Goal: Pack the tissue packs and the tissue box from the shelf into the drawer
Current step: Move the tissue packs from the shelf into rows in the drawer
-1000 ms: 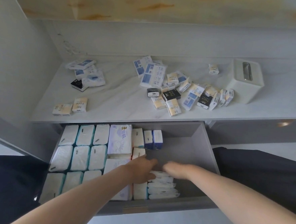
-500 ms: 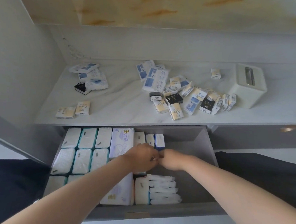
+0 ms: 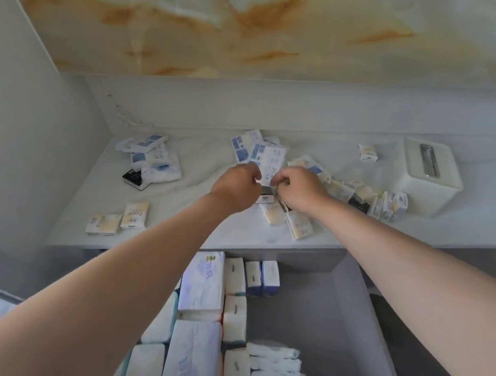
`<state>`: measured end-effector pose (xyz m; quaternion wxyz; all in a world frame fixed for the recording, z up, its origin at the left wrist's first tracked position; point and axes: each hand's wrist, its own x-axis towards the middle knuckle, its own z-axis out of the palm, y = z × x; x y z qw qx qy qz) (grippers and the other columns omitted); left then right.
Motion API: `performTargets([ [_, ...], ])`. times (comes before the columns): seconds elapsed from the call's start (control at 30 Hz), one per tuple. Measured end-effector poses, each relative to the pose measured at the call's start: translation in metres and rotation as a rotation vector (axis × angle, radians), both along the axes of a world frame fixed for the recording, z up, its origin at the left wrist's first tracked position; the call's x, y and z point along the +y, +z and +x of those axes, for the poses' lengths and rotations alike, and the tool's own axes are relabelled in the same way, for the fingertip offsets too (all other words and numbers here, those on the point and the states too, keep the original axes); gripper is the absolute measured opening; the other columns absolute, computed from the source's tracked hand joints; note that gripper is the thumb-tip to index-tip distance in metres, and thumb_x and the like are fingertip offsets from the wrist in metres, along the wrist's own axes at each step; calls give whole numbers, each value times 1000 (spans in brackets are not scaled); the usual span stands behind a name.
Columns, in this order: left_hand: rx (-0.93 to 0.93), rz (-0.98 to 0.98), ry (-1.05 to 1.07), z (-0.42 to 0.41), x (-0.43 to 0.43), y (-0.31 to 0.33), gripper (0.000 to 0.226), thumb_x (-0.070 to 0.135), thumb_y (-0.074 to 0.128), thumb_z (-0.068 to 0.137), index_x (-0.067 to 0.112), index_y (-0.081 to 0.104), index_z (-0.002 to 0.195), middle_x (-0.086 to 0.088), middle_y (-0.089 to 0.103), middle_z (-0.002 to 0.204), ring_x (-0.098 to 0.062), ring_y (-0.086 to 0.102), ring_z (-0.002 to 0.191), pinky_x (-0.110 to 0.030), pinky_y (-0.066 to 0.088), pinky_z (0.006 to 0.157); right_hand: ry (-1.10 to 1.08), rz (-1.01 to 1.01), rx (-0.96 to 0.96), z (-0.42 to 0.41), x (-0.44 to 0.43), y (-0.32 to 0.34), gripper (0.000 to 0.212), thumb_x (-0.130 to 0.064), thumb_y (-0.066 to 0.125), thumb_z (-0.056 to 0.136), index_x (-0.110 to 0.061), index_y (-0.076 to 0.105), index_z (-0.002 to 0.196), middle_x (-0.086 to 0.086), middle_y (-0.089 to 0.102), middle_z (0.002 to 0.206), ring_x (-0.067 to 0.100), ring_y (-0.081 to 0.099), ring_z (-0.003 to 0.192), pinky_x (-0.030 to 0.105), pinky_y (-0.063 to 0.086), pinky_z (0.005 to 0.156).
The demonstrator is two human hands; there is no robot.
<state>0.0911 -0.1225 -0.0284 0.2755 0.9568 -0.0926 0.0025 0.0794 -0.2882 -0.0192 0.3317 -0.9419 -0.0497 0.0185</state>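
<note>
On the shelf [image 3: 186, 210], at its middle, lies the middle pile [image 3: 268, 160] of tissue packs, blue-and-white ones at the back and cream ones toward the front edge. Both hands are at this pile. The left hand [image 3: 236, 187] is at its 8 o'clock side and the right hand [image 3: 298, 188] at its 4 o'clock side, knuckles up, the two close together. The fingers [image 3: 253, 175] of both curl down and inward at the near edge of a blue-and-white pack, and a dark pack [image 3: 265, 192] shows in the gap below them. The fingertips are hidden, so it cannot be told whether either hand grips a pack.

At 3 o'clock from the pile, a right row [image 3: 383, 201] of cream and dark packs runs toward the box [image 3: 429, 177], white with a slot in its top, standing at the shelf's right. A lone pack [image 3: 367, 152] lies at 2 o'clock, just left of the box. At 9 o'clock is the left pile [image 3: 152, 160] of blue-and-white packs, with a black pack [image 3: 134, 177] at its near corner. At 8 o'clock, near the front edge, a cream pair [image 3: 118, 220] lies side by side.

At 6 o'clock, below the shelf, the drawer [image 3: 304, 324] is open. White drawer packs [image 3: 202, 281] fill its left part in rows, and a flat stack [image 3: 275, 366] lies near its front. Both forearms reach over it. Above the shelf is a marbled panel [image 3: 251, 32] with orange veins.
</note>
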Motion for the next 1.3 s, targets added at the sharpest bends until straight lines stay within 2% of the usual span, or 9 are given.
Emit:
performTargets([
  [0.07, 43, -34, 45, 26, 3, -3, 32, 22, 53, 90, 18, 57, 122, -6, 61, 123, -25, 58, 107, -31, 47, 90, -15, -87, -34, 21, 2, 4, 31, -14, 48, 92, -26, 71, 110, -5, 68, 118, 17, 62, 108, 30, 50, 90],
  [0.23, 255, 79, 18, 76, 9, -23, 63, 48, 47, 94, 17, 32, 146, -12, 49, 141, -33, 52, 121, -41, 45, 97, -25, -715, -72, 73, 7, -3, 41, -41, 43, 95, -15, 65, 117, 10, 59, 122, 28, 47, 115, 37, 38, 88],
  [0.33, 336, 2, 23, 94, 10, -35, 59, 44, 52, 93, 13, 40, 141, -10, 53, 137, -27, 54, 114, -36, 43, 89, -66, -803, 14, 95, 12, -17, 53, -52, 40, 94, -14, 63, 122, 11, 54, 124, 28, 42, 116, 39, 34, 91],
  [0.57, 342, -495, 228, 122, 15, -49, 24, 16, 67, 88, 9, 68, 111, 2, 65, 89, -12, 58, 76, -23, 44, 64, -92, -456, 100, 133, 21, -24, 45, -43, 54, 88, -21, 59, 127, 11, 53, 128, 32, 43, 121, 39, 36, 91],
  [0.67, 242, -542, 345, 135, 18, -49, 20, 13, 61, 89, 10, 69, 106, -6, 70, 99, -22, 64, 86, -32, 54, 75, -91, -263, 150, 142, 23, -28, 54, -33, 52, 93, -27, 43, 145, 11, 45, 142, 33, 36, 132, 40, 33, 101],
  [0.83, 196, -426, 444, 149, 23, -49, 19, 12, 61, 89, 6, 65, 107, -3, 65, 102, -20, 59, 83, -25, 44, 69, -139, -256, 215, 149, 29, -39, 59, -31, 51, 94, -19, 33, 150, 12, 41, 147, 35, 39, 132, 42, 34, 105],
  [1.03, 378, -687, 523, 156, 16, -47, 23, 17, 70, 85, 5, 65, 104, -11, 68, 107, -22, 61, 82, -26, 48, 66, -192, -25, 313, 157, 26, -30, 60, -24, 54, 92, -17, 36, 148, 8, 45, 150, 33, 41, 136, 39, 33, 107],
  [1.1, 435, -728, 548, 156, 19, -48, 27, 21, 73, 84, 3, 67, 104, -12, 69, 103, -25, 65, 85, -33, 55, 78, -204, 52, 311, 158, 24, -31, 65, -27, 59, 88, -16, 37, 148, 6, 43, 151, 30, 42, 136, 36, 36, 102],
  [1.3, 441, -664, 526, 151, 27, -46, 14, 13, 64, 88, 8, 67, 101, -9, 67, 92, -24, 62, 82, -32, 53, 78, -168, 246, 280, 157, 36, -30, 55, -8, 69, 85, -14, 53, 138, 3, 57, 137, 20, 55, 118, 25, 42, 88],
])
